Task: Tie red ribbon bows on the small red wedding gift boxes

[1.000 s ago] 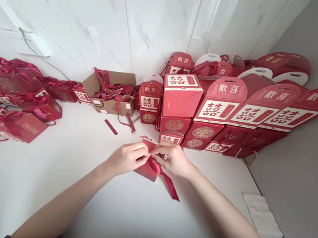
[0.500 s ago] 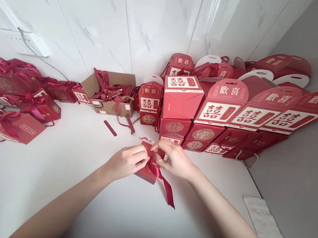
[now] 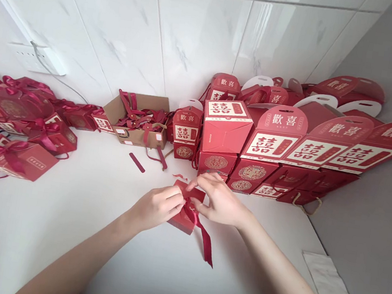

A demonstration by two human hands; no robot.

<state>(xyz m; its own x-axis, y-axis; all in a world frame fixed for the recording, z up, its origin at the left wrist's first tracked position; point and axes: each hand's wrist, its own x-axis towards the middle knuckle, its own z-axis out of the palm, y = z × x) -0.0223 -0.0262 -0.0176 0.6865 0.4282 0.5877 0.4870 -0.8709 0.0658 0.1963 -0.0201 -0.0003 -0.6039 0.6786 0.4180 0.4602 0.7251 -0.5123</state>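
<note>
A small red gift box [image 3: 186,218] lies on the white table in front of me. A dark red ribbon [image 3: 204,240] crosses its top, and one tail trails toward me on the right. My left hand [image 3: 156,205] is closed, pinching the ribbon at the box's left side. My right hand [image 3: 220,201] rests over the box's far right edge, its fingers pinched on the ribbon near the knot. Both hands touch the box.
Stacked red gift boxes [image 3: 272,145] stand along the tiled wall at the right. A cardboard box of ribbons [image 3: 139,122] sits at the back centre. Ribbon-tied red boxes [image 3: 18,136] are heaped at the left. A loose red strip [image 3: 137,162] and a white paper [image 3: 328,281] lie on the table.
My right hand's fingers have shifted along the ribbon over the box top, and the ribbon tail has drawn in a little. The view has tilted slightly.
</note>
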